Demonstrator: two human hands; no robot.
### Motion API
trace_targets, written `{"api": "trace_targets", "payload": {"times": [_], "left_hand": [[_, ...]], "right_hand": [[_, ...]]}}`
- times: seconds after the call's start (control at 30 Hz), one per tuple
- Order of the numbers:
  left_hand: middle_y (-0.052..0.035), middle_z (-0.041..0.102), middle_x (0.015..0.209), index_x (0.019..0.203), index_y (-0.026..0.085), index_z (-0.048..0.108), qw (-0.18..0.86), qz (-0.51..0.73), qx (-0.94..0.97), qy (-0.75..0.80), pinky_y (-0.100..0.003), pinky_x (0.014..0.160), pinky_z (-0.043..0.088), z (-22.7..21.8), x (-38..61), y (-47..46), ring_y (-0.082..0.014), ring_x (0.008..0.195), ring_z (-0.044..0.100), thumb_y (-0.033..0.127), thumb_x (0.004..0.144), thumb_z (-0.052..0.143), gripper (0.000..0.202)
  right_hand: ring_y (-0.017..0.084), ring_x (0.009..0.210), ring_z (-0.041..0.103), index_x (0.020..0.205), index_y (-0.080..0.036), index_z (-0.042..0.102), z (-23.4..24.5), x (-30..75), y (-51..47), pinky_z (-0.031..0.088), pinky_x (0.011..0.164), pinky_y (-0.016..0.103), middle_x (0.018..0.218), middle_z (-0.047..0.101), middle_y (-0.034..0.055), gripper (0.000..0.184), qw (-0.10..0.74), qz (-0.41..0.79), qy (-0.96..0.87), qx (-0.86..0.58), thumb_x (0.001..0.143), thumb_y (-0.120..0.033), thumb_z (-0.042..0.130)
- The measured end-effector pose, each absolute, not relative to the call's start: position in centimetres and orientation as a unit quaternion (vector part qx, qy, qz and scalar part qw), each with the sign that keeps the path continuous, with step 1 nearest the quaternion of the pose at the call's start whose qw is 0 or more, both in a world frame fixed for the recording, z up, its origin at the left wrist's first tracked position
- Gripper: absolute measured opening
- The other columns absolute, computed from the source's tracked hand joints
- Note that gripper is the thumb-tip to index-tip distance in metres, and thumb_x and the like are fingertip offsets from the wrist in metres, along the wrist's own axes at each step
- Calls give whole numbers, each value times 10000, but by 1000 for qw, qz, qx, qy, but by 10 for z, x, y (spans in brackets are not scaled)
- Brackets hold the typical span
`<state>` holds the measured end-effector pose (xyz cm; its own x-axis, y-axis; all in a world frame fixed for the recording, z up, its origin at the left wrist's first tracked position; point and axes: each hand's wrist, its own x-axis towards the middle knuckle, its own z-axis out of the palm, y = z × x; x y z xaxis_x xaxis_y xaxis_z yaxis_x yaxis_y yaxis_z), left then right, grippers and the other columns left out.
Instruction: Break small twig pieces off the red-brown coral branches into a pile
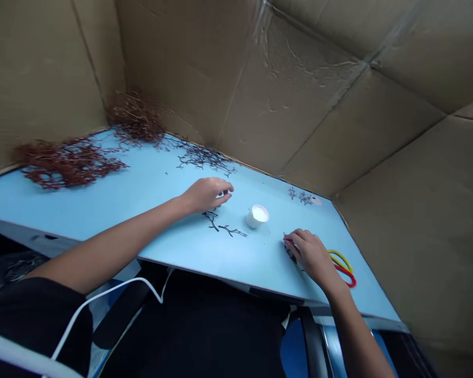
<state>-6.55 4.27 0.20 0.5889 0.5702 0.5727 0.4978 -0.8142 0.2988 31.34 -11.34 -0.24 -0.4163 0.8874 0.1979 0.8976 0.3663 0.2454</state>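
My left hand (206,193) rests on the light blue table (114,199), fingers curled in a pinch on something small and white that I cannot make out. Just below it lie thin dark branch-shaped twigs (225,227). A small white cup (257,215) lies tipped between my hands. My right hand (310,252) presses down near the table's front edge with its fingers closed over a small dark piece. Yellow and red loops (345,266) lie right beside that hand.
Heaps of reddish-brown twig bundles (67,163) lie at the far left, with another heap in the back corner (136,118). Loose dark twigs (203,156) run along the cardboard wall (299,94). More small pieces (305,198) sit at the far right. A white cable (102,296) hangs below the table.
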Motion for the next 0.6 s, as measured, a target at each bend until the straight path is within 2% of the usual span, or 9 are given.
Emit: {"api": "trace_targets", "payload": {"times": [0.1, 0.27, 0.4, 0.5, 0.6], "left_hand": [[-65, 813, 1023, 1114, 213, 761, 46, 331, 892, 305, -327, 749, 520, 1, -65, 45, -226, 914, 732, 321, 1026, 540, 261], [-76, 808, 1010, 1117, 214, 769, 48, 335, 888, 311, -346, 777, 532, 1, -65, 46, -244, 927, 733, 333, 1021, 529, 284], [-73, 808, 1026, 1118, 214, 763, 40, 325, 891, 316, -337, 797, 538, -1, -64, 46, -234, 944, 737, 330, 1026, 530, 276], [-77, 809, 1031, 1107, 203, 757, 35, 316, 898, 305, -344, 831, 545, -3, -63, 44, -233, 962, 740, 305, 1026, 546, 248], [-82, 807, 1020, 1096, 198, 753, 26, 308, 904, 297, -345, 829, 546, -5, -61, 44, -236, 963, 740, 273, 1026, 563, 216]], "right_hand": [[284, 951, 651, 1122, -211, 760, 4, 306, -121, 489, 797, 413, 1087, 723, 133, 283, -21, -149, -814, -561, 1105, -312, 497], [315, 912, 623, 974, -193, 783, 4, 290, -129, 479, 752, 437, 992, 704, 152, 257, -79, -184, -780, -593, 1066, -221, 545], [316, 914, 613, 912, -181, 757, -6, 282, -123, 466, 759, 435, 979, 699, 164, 263, -74, -209, -777, -589, 1037, -125, 533], [327, 899, 621, 881, -187, 747, -4, 280, -121, 472, 756, 451, 942, 703, 166, 240, -63, -224, -784, -575, 1016, -143, 553], [312, 837, 634, 891, -205, 754, 24, 287, -127, 479, 716, 449, 896, 703, 150, 247, 16, -214, -806, -551, 1027, -202, 548]]}}
